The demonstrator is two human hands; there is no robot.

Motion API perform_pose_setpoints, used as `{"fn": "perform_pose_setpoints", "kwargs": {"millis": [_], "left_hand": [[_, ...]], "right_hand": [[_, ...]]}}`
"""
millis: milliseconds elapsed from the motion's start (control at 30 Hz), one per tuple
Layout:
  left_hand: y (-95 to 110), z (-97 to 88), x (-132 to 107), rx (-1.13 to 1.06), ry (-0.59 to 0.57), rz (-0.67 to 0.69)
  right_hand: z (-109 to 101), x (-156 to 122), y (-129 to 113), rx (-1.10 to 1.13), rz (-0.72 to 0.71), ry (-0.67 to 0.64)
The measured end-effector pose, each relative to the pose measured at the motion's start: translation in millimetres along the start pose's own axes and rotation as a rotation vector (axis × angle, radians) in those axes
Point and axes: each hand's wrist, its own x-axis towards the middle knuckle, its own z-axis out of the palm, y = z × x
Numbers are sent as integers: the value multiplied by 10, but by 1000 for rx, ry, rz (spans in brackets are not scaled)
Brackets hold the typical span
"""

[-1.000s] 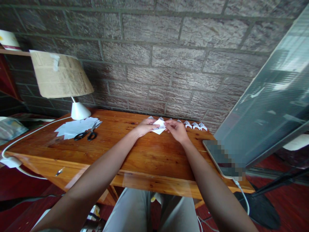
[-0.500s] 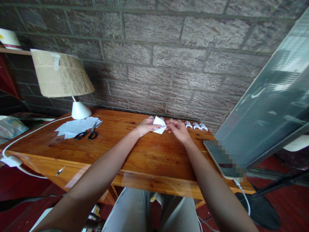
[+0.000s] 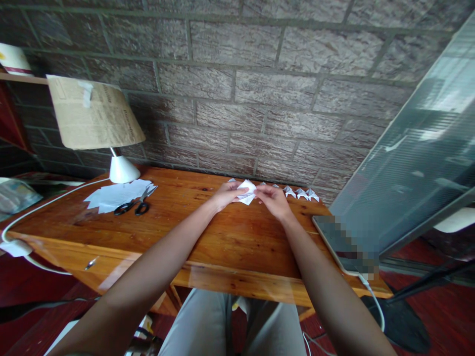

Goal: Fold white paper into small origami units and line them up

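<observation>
Over the far middle of the wooden table (image 3: 222, 237), both my hands pinch a small folded white paper (image 3: 246, 192). My left hand (image 3: 224, 195) grips its left side with closed fingers. My right hand (image 3: 273, 199) holds its right side, fingers pressed together. Behind the hands, a row of several small folded white paper pieces (image 3: 301, 193) lies along the table's far edge by the brick wall.
Black scissors (image 3: 131, 207) lie on a stack of white paper sheets (image 3: 113, 195) at the left, beside a lamp (image 3: 97, 123) with a paper shade. A phone (image 3: 343, 244) with a cable lies at the right edge. A glass panel (image 3: 419, 148) leans at right.
The folded paper has been turned and pressed a little between the hands, which have drawn slightly closer together. Everything else is unmoved.
</observation>
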Motion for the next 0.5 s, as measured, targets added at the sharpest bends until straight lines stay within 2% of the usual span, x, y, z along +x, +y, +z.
{"fn": "perform_pose_setpoints", "kwargs": {"millis": [133, 200, 300, 433, 500], "left_hand": [[46, 29, -17, 142, -68, 225], [65, 43, -30, 200, -109, 278], [86, 73, -68, 207, -128, 276], [110, 116, -108, 123, -211, 190], [108, 123, -101, 83, -192, 143]], "right_hand": [[-6, 17, 41, -21, -51, 62], [-10, 27, 57, -31, -84, 92], [-17, 40, 62, -25, -123, 149], [-28, 39, 23, -12, -147, 183], [-25, 31, -1, -12, -157, 183]]}}
